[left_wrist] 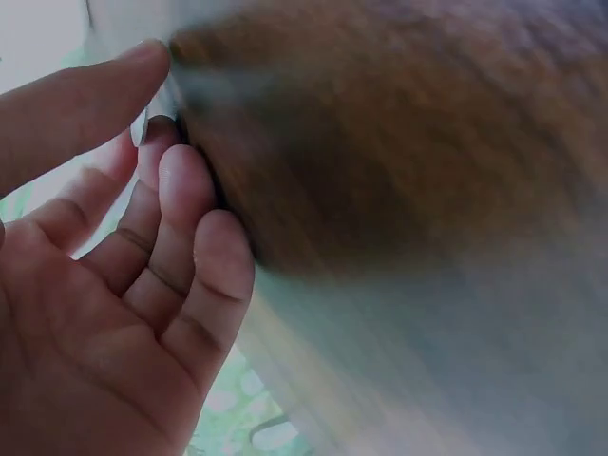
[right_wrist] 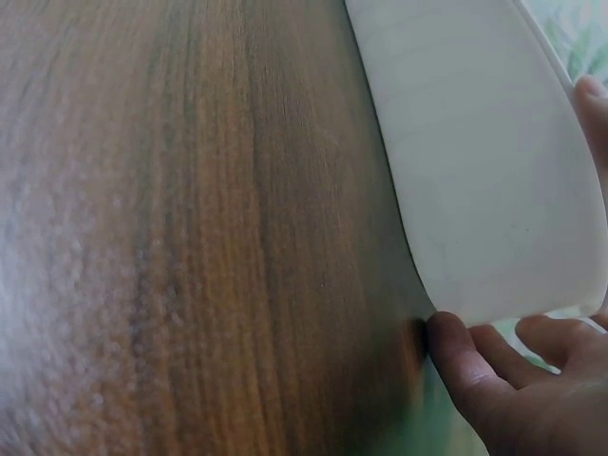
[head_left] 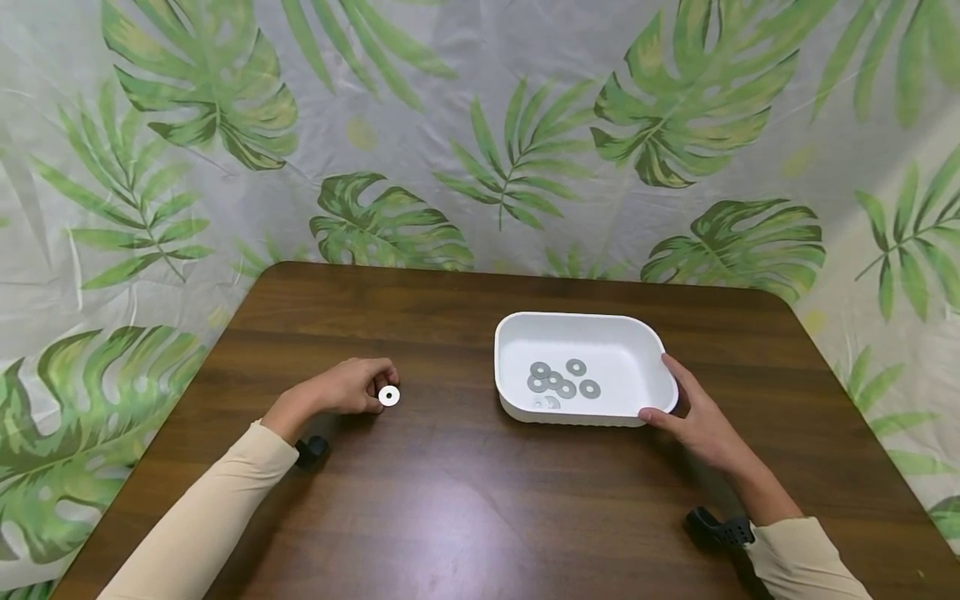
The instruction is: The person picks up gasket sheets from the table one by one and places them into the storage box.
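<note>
My left hand (head_left: 347,386) pinches a round metal washer (head_left: 382,397) between thumb and fingertips, over the left part of the table. Seen from the left wrist, only a thin edge of that washer (left_wrist: 141,127) shows, and the other fingers are bent beside it. To the right stands a white plastic tub (head_left: 573,417) with rounded corners. Several flat grey washers (head_left: 584,392) lie on its floor, some overlapping. My right hand (head_left: 701,423) holds the tub by its right end, the thumb at the front corner and fingers along the far side.
The brown wood-grain table (head_left: 442,492) has rounded far corners. Behind it hangs a pale cloth (head_left: 525,242) printed with green leaves. A dark wrist strap (head_left: 720,529) sits on the right arm, and another dark band (head_left: 311,452) on the left.
</note>
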{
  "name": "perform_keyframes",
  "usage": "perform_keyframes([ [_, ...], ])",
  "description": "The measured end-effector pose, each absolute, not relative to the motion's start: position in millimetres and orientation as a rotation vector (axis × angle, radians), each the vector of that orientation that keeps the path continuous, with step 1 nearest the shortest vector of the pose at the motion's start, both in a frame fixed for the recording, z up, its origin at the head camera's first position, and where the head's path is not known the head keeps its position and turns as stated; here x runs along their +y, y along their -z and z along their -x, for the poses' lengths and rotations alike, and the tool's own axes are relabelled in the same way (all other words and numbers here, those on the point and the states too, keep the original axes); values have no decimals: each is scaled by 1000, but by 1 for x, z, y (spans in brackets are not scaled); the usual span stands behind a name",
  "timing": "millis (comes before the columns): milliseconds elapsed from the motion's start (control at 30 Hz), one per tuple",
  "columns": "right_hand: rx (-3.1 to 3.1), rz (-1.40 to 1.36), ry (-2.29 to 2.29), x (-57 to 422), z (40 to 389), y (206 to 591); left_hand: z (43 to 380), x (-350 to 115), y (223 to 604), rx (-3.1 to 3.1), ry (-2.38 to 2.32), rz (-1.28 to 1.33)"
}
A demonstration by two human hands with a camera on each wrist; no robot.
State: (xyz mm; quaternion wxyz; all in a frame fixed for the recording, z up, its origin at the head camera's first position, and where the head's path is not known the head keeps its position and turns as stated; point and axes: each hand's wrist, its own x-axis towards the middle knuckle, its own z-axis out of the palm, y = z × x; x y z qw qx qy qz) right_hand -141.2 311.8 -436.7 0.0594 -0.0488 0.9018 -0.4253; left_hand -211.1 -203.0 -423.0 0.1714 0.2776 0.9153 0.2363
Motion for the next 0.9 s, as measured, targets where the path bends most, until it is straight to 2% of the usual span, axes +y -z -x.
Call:
perform_keyframes([
  [900, 2738, 119, 1251, 311, 142, 436, 213, -201, 425, 2626, -833, -769],
])
